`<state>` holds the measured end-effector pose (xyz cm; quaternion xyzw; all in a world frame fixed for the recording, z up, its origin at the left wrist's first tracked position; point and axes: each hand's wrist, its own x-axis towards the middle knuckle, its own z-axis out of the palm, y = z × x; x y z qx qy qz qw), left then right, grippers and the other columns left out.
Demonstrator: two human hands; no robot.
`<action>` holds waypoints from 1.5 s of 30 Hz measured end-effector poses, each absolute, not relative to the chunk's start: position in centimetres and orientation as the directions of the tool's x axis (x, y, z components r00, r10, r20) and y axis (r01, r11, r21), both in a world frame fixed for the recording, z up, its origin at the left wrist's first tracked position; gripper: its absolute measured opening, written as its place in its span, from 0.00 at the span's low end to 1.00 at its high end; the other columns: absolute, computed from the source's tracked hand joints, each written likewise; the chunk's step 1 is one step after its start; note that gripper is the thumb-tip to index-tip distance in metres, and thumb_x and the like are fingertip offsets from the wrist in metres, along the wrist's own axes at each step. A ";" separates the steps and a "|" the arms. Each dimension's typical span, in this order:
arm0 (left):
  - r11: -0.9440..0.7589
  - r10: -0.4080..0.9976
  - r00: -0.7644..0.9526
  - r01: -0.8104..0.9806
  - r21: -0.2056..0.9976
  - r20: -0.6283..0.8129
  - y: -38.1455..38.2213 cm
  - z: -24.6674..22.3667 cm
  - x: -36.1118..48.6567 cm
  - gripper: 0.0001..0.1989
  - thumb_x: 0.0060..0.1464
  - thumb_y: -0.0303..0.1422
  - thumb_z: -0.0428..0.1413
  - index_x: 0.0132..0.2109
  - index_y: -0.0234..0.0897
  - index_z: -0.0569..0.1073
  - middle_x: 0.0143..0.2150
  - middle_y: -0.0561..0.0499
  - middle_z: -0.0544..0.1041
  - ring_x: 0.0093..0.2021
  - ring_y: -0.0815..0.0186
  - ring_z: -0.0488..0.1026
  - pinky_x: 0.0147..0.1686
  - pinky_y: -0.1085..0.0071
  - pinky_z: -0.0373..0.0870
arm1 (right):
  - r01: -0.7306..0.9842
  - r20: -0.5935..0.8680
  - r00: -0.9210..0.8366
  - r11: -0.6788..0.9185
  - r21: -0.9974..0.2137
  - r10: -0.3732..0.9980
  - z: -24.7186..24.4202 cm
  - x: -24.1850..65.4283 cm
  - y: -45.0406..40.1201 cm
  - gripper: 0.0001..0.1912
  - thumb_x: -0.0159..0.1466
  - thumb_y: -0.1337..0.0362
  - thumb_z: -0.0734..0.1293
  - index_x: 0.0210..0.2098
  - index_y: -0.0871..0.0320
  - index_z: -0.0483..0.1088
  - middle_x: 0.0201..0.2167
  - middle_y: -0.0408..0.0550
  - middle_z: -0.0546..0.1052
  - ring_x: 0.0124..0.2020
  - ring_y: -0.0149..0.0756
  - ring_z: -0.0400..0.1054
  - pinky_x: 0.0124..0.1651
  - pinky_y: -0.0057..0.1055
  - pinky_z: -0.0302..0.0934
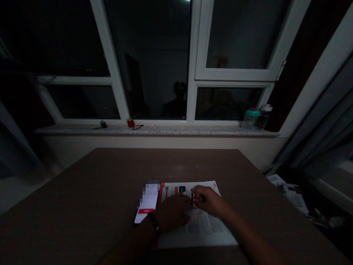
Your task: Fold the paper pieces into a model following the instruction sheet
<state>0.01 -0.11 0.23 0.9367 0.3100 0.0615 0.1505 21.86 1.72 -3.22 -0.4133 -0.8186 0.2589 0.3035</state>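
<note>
My left hand (175,212), with a dark band on the wrist, lies over the left half of a printed sheet or booklet (205,232). Its fingers stretch to the right across the page. Closed in a pinch, my right hand (209,201) is over the page's upper right. A thin dark object (192,198) stands at its fingertips, close to the left fingers; the dim light hides what kind it is. Just left of the page, a phone (149,200) with a lit screen lies on the table, its lower part near my left wrist.
The brown table (116,184) reaches toward a window wall. On the stone sill (171,130) stand a small red container (130,123), a dark little bottle (103,124) and a clear jar with a teal lid (250,118). Papers (292,195) lie beyond the table's right edge.
</note>
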 end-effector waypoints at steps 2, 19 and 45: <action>-0.755 0.605 0.796 0.571 0.323 0.007 -0.1 0.3 0.0 0.14 0.55 0.30 0.60 0.49 0.41 0.73 0.52 0.49 0.73 0.52 0.56 0.70 0.50 0.62 0.67 | 0.512 0.264 -0.491 0.520 -0.683 0.830 -3.2 21.9 1.7 0.10 0.51 0.78 0.66 0.26 0.58 0.64 0.25 0.37 0.66 0.26 0.27 0.60 0.29 0.22 0.50; -0.775 0.580 0.814 0.534 0.338 0.043 0.2 0.3 -0.3 0.12 0.59 0.25 0.53 0.48 0.43 0.73 0.51 0.51 0.74 0.52 0.59 0.70 0.48 0.67 0.65 | 0.415 0.116 -0.640 0.469 -0.779 0.759 -3.3 22.8 1.1 0.09 0.51 0.71 0.71 0.23 0.58 0.65 0.23 0.36 0.67 0.24 0.26 0.60 0.27 0.21 0.51; -0.798 0.567 0.819 0.520 0.305 0.089 0.1 0.2 -0.3 0.11 0.60 0.25 0.52 0.46 0.41 0.75 0.52 0.50 0.73 0.52 0.59 0.70 0.51 0.64 0.66 | 0.579 0.428 -0.521 0.674 -0.460 0.739 -3.7 21.6 3.6 0.09 0.58 0.76 0.61 0.27 0.57 0.63 0.27 0.42 0.67 0.31 0.32 0.61 0.35 0.26 0.54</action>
